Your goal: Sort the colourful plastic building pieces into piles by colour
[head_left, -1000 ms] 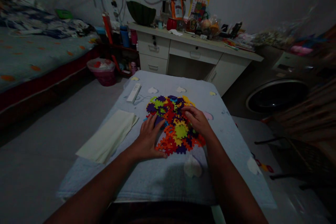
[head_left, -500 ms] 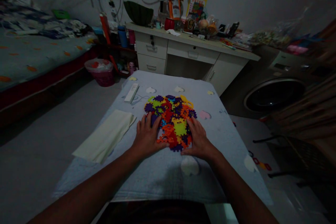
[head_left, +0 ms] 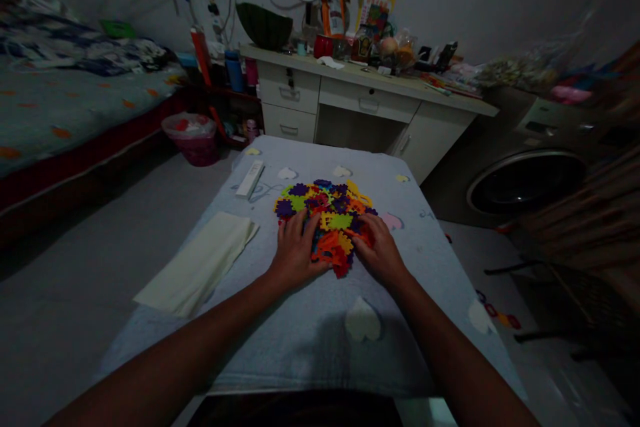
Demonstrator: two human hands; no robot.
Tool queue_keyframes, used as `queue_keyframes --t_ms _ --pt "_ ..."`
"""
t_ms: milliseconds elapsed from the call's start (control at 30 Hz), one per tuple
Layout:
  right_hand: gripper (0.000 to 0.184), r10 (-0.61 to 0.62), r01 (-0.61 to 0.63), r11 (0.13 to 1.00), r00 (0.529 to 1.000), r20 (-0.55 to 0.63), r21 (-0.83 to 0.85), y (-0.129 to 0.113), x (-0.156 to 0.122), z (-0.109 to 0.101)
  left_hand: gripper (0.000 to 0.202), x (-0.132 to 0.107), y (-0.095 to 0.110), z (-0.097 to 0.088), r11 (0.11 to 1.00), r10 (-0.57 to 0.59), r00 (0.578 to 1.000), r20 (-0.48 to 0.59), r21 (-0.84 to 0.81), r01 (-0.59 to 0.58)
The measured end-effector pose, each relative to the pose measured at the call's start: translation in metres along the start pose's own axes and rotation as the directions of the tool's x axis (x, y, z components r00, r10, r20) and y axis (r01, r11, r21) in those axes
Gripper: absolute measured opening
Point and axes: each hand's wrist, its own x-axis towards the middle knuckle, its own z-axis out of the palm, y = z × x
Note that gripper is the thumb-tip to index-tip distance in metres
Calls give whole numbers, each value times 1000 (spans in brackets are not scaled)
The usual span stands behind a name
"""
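A heap of colourful gear-shaped plastic pieces [head_left: 320, 203] lies on the cloth-covered table, in purple, red, orange, yellow and green. At its near left side is my left hand [head_left: 297, 250], its fingers spread over the edge of the heap and the thumb by the orange and red pieces. My right hand [head_left: 383, 250] rests against the right side, thumb and fingers apart, with orange-red pieces [head_left: 366, 235] in the gap between them. A yellow-green piece [head_left: 340, 221] sits on top between both hands. Some pieces are hidden under my fingers.
On the table's left are a folded pale cloth [head_left: 200, 263] and a white narrow box [head_left: 249, 179]. A cluttered desk [head_left: 370, 90] stands behind the table, a washing machine [head_left: 530, 173] to the right. A waste bin [head_left: 193, 140] and a bed [head_left: 75, 107] are at the left.
Both hands have shifted: my left hand moved right and inward, and my right hand's thumb slid in toward the heap. The near pieces are pushed together and a little farther away.
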Motion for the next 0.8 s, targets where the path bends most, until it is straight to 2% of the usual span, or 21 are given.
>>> queue_keyframes --t_ms 67,133,233,300,367,433,500,567,633,733,800 --pt "36 24 -24 1000 999 -36 -4 -2 10 3 117 3 -3 1 999 -22 1000 2 -32 22" --pt "34 64 -65 998 995 -76 -5 -1 18 5 128 4 -10 -3 996 12 999 49 -86 -7" --pt "36 120 -120 993 985 -123 2 6 29 4 139 7 -26 -16 975 97 984 150 -213 -63" --pt "39 146 -147 989 980 -135 1 15 37 3 139 11 -37 -26 951 118 979 165 -301 -64" --pt "40 175 -179 984 975 -140 -17 26 47 3 121 21 -46 -35 932 69 993 100 -362 -29" --pt "41 227 -236 970 964 -141 -51 37 57 4 81 35 -52 -40 909 -74 997 -14 -413 61" --pt "43 304 -313 947 945 -121 -70 45 67 9 53 49 -57 -40 880 -250 963 -105 -439 181" --pt "46 373 -375 926 926 -54 -40 49 73 15 48 59 -60 -34 870 -339 929 -147 -425 250" --pt "47 376 -377 925 926 45 35 47 75 21 49 64 -62 -26 888 -323 936 -141 -386 249" --pt "46 269 -293 941 951 152 170 40 73 24 51 61 -63 -14 904 -274 956 -107 -369 218" --pt "42 216 -244 949 965 151 201 37 75 21 52 56 -61 -10 895 -230 970 -81 -409 178"
